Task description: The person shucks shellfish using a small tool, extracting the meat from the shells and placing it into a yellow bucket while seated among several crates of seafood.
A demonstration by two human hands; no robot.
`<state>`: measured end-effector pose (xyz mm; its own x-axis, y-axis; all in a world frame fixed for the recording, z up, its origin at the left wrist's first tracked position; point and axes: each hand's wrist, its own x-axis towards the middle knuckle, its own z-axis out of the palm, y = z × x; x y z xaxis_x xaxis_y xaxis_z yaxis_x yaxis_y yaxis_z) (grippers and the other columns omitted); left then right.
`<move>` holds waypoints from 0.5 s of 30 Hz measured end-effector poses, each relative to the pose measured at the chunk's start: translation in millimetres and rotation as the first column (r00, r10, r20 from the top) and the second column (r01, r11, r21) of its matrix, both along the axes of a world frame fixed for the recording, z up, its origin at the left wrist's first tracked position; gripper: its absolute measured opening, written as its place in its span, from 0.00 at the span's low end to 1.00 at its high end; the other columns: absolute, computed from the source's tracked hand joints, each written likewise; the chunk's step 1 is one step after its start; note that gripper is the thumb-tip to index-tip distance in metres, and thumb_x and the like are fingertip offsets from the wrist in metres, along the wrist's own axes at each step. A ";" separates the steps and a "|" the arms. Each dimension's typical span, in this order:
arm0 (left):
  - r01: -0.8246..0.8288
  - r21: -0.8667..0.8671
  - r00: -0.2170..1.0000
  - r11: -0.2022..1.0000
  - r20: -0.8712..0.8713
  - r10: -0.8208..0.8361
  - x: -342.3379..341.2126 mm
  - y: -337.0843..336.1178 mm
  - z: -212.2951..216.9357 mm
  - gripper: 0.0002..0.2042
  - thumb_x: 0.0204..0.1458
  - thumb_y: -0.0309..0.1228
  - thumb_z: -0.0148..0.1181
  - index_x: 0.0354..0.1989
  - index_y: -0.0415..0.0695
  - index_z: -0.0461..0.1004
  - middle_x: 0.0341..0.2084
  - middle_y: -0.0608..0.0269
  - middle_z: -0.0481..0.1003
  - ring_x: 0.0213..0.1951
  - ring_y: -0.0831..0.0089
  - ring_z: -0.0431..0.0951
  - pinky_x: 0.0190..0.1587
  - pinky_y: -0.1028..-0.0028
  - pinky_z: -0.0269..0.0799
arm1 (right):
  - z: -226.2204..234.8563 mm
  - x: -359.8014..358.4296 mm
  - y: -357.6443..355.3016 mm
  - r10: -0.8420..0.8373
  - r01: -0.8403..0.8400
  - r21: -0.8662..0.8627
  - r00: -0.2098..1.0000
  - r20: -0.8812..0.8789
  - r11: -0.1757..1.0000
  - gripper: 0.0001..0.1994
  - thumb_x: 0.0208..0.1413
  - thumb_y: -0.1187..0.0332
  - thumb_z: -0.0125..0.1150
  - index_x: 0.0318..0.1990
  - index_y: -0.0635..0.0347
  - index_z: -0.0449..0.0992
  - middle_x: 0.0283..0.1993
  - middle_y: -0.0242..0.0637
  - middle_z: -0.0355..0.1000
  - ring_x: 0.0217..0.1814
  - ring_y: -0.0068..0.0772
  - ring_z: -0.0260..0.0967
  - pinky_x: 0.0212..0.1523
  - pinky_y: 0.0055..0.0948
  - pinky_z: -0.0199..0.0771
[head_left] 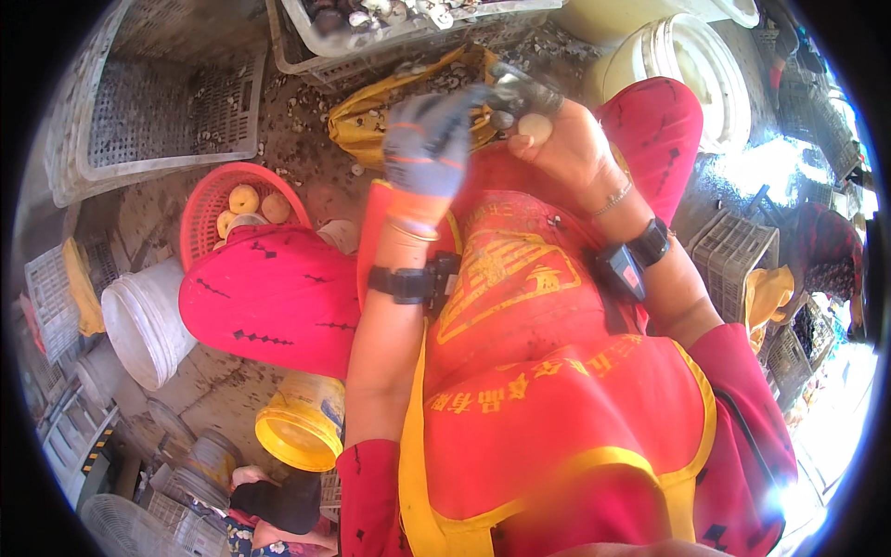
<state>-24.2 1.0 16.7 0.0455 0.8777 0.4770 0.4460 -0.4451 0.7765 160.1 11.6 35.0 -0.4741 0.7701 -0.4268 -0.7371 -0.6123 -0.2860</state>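
Note:
My left hand, in a grey glove with an orange cuff, is closed and meets the right hand's fingers above my lap. Its fingers are smeared by motion, and whatever they grip cannot be made out. My right hand has dark coverings on its fingers and is closed around a small pale round piece, with a darker small piece beside it. Just beyond both hands lies an open yellow bag. Farther off, a pale crate contains many white and dark pieces.
At the left stand an empty-looking grey crate and a red basket with several round yellowish things. A white bucket and a yellow bucket are by my left knee. A large pale tub flanks my right knee. Scraps litter the floor.

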 end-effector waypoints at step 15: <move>-0.043 0.032 0.999 0.999 0.033 0.042 17.5 5.1 -4.3 0.14 0.42 0.23 0.56 0.38 0.52 0.78 0.26 0.61 0.72 0.32 0.65 0.71 0.38 0.69 0.67 | -13.7 -18.1 -8.7 -0.115 -0.136 0.366 0.802 0.587 0.920 0.11 0.56 0.70 0.41 0.43 0.63 0.68 0.39 0.38 0.67 0.36 0.29 0.62 0.30 0.24 0.63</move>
